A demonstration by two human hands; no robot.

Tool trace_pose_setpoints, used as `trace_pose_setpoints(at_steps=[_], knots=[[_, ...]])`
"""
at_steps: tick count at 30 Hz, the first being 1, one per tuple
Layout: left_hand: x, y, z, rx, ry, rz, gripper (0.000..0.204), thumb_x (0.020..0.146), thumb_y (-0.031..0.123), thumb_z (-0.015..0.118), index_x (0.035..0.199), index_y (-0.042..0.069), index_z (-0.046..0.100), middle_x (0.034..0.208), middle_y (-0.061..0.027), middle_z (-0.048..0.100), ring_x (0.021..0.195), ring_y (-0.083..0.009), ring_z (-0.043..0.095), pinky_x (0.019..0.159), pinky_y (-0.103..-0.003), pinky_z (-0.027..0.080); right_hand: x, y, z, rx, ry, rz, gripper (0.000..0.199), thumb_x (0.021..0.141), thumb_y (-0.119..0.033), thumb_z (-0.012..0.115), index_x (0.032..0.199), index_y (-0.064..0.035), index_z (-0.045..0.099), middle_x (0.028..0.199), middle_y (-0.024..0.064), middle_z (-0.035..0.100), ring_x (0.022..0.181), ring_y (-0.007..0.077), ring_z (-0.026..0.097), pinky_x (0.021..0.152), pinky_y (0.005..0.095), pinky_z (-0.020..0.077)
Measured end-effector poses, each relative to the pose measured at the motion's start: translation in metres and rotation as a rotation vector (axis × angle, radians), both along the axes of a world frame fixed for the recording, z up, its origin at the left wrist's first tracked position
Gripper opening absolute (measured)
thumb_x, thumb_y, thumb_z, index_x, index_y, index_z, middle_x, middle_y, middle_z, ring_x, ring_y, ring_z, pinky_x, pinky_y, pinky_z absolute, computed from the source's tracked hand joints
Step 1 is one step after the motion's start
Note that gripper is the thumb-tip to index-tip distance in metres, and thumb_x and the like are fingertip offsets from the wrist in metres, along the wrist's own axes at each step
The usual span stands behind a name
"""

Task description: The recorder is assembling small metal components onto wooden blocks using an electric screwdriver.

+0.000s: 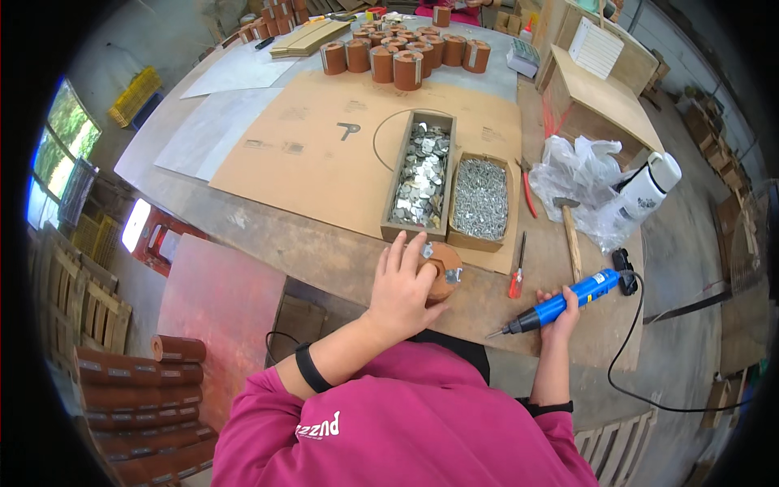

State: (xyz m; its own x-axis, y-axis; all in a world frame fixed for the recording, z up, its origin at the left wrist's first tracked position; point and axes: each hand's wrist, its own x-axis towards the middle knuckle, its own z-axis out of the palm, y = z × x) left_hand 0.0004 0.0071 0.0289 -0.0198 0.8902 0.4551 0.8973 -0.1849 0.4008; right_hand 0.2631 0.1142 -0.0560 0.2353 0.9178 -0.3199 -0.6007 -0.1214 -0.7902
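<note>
My left hand [403,280] rests on a reddish-brown hollow cylinder [448,284] at the table's near edge, its fingers spread over the top. Small metal plates sit on the cylinder's upper rim. In my right hand [560,318] is a blue electric screwdriver [574,296], its bit pointing left toward the cylinder but apart from it. Beyond the cylinder stands a long wooden box [394,203] of small flat metal plates. Beside it, a cardboard box [507,231] holds a heap of small screws [480,199].
To the right lie a red-handled screwdriver [517,280], a hammer [573,235], pliers [529,195], a plastic bag [580,174] and a white bottle [649,187]. Several brown cylinders [407,71] stand at the back. More cylinders [142,398] are stacked at lower left. A black cord [629,369] trails right.
</note>
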Motion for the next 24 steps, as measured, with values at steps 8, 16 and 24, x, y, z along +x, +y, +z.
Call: trace_pose_setpoints(at_steps=[8, 16, 24], knots=[[-0.023, 0.001, 0.011, -0.089, -0.108, -0.09, 0.05, 0.047, 0.019, 0.078, 0.086, 0.003, 0.054, 0.12, -0.0244, 0.034, 0.108, -0.0391, 0.04, 0.087, -0.04, 0.038, 0.008, 0.0, -0.013, -0.027, -0.013, 0.01, 0.019, 0.073, -0.02, 0.057, 0.078, -0.0057, 0.046, 0.064, 0.0057, 0.048, 0.057, 0.0184, 0.051, 0.069, 0.0418, 0.0486], [-0.105, 0.031, 0.069, -0.112, -0.371, 0.042, 0.05, 0.049, 0.019, 0.08, 0.092, 0.004, 0.059, 0.122, -0.0254, 0.031, 0.112, -0.0385, 0.038, 0.09, -0.04, 0.037, 0.008, -0.005, -0.01, -0.055, 0.012, -0.03, 0.022, 0.072, -0.015, 0.056, 0.087, -0.0067, 0.042, 0.066, 0.0063, 0.047, 0.053, 0.0177, 0.05, 0.061, 0.0409, 0.051], [-0.197, 0.158, 0.072, -0.259, -0.214, 0.379, 0.055, 0.049, 0.022, 0.079, 0.097, 0.007, 0.059, 0.112, -0.0195, 0.043, 0.103, -0.0319, 0.046, 0.084, -0.037, 0.042, 0.01, 0.0, -0.008, -0.056, -0.076, -0.012, 0.023, 0.075, -0.027, 0.053, 0.081, -0.0048, 0.05, 0.064, 0.0058, 0.052, 0.055, 0.0175, 0.051, 0.064, 0.0362, 0.0474]])
